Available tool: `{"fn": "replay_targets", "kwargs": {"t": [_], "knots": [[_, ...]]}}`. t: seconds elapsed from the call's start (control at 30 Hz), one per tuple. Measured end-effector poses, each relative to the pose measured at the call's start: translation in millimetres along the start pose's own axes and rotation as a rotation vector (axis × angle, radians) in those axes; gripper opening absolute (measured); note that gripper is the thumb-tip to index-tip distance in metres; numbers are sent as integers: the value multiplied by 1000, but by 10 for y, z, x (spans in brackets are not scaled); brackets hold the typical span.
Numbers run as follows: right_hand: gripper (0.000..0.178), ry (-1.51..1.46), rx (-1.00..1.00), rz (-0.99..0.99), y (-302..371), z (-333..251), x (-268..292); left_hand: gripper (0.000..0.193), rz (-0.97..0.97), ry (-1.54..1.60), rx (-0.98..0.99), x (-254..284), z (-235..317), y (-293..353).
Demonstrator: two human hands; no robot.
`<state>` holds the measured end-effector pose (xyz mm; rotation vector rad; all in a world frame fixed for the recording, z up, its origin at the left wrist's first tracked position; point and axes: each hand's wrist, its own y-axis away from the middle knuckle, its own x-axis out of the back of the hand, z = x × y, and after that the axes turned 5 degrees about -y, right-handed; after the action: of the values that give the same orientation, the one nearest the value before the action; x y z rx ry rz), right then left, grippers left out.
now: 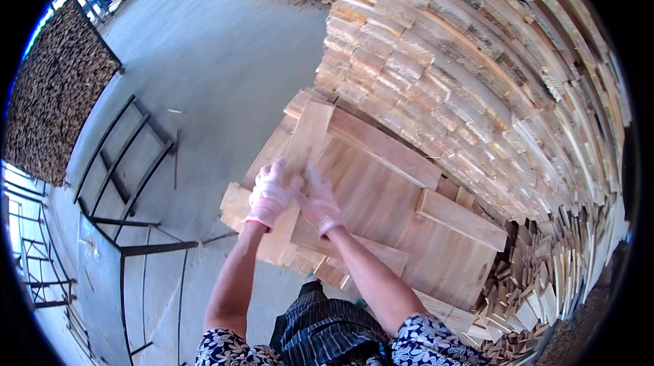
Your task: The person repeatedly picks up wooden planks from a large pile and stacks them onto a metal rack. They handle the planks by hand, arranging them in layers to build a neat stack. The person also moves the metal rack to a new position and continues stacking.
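Observation:
Both my hands wear white and pink knit gloves and are close together over a stack of wooden boards (371, 175). My left hand (270, 192) has its fingers bent, above the left side of a narrow wooden plank (310, 131); whether it grips anything is hidden. Beside it, my right hand (315, 202) has fingers stretched out over the same plank, the thumb side near the left hand. The plank lies slantwise across the wide boards. Another plank (385, 148) runs along the stack's far edge, and a shorter wooden block (462, 219) sits on its right.
A tall wall of stacked wood strips (436, 59) rises behind and to the right. Loose wood scraps (538, 291) pile up at lower right. On the left are a black metal rack (122, 162), a metal-framed table (102, 284) and another wood stack (58, 87) on a concrete floor (225, 46).

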<state>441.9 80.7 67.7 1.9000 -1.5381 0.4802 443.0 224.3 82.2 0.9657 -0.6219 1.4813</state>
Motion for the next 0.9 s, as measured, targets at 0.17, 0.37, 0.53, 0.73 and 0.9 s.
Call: {"fn": "replay_targets", "kwargs": {"t": [0.17, 0.37, 0.53, 0.73, 0.9], "knots": [[57, -74, 97, 232, 779, 797, 711, 95, -68, -349, 62, -283, 343, 53], [51, -43, -107, 319, 1956, 1385, 1468, 96, -102, -353, 0, 80, 259, -179], [49, -199, -227, 447, 2824, 1672, 1492, 91, 39, -458, -399, 24, 37, -529], [45, -336, -273, 323, 3471, 1502, 885, 82, -132, -613, -199, -44, 29, -546], [45, -207, -319, 348, 4038, 1668, 711, 74, 105, -575, -614, -663, 802, 36]]}}
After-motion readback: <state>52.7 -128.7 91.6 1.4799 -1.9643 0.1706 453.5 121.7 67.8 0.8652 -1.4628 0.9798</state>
